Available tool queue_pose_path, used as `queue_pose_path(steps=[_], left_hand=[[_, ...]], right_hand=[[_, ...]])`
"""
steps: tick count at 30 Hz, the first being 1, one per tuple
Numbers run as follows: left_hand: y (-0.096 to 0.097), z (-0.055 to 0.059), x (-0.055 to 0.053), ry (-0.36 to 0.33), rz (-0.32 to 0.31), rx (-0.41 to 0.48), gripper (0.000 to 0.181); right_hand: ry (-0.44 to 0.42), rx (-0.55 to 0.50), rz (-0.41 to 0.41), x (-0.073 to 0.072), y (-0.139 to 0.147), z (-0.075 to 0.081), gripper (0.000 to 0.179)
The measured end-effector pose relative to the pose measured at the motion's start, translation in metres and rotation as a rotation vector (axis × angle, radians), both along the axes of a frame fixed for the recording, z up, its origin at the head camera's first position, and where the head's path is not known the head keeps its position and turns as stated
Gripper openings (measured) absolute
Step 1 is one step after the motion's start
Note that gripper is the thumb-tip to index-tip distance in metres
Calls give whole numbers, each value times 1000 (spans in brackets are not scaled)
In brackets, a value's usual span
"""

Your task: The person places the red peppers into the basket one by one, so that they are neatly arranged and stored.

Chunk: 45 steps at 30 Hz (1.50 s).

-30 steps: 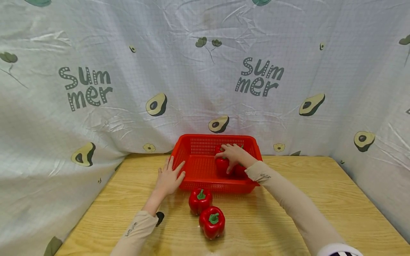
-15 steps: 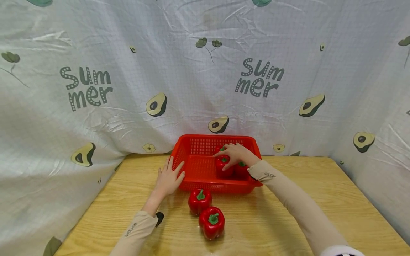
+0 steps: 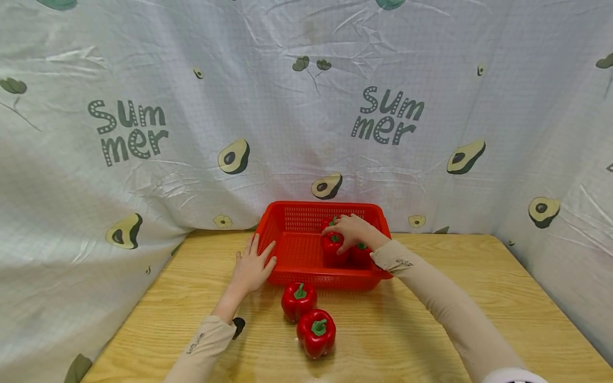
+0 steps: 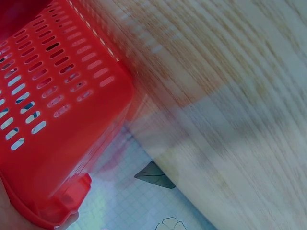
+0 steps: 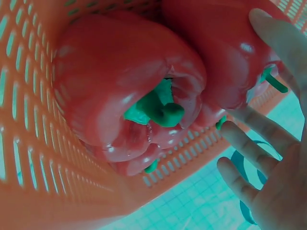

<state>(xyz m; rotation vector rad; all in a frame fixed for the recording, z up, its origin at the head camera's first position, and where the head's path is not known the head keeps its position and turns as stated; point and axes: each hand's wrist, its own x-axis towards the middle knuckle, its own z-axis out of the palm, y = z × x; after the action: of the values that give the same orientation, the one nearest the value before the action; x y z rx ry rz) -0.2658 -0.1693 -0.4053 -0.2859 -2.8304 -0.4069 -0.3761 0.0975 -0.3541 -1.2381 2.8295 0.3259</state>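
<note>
Two peppers [image 3: 313, 343] stand before the basket [image 3: 316, 279], more peppers [image 3: 331, 257] inside toward its right.

— Where could a hand enter the red, slotted plastic basket [image 3: 298, 249]?
— From above, into its bare left half, but the left grip [image 3: 251, 267] lies at the left rim.
— And the right half?
— Glossy red bell peppers with green stems [image 3: 330, 251] occupy it, under the right grip [image 3: 355, 232].
— Along the front?
— Two more such peppers [image 3: 315, 340] stand there; the beige right sleeve [image 3: 442, 303] crosses above the wooden tabletop [image 3: 479, 266].
</note>
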Motion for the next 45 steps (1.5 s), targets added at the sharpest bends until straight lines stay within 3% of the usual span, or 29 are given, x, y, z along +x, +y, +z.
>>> queue_pose_path(steps=[10, 18, 27, 37, 45], left_hand=[[0, -1, -1, 21, -1, 1, 46], [1, -1, -2, 14, -2, -9, 47], [2, -1, -2, 32, -5, 12, 45], [2, 0, -1, 32, -5, 2, 46], [0, 0, 0, 36, -5, 2, 45]], right_hand=[[14, 11, -26, -2, -1, 0, 61], [-24, 28, -53, 0, 1, 2, 69], [24, -46, 20, 1, 4, 11, 66], [109, -104, 125, 24, 11, 34, 63], [100, -122, 180, 50, 17, 42, 61]])
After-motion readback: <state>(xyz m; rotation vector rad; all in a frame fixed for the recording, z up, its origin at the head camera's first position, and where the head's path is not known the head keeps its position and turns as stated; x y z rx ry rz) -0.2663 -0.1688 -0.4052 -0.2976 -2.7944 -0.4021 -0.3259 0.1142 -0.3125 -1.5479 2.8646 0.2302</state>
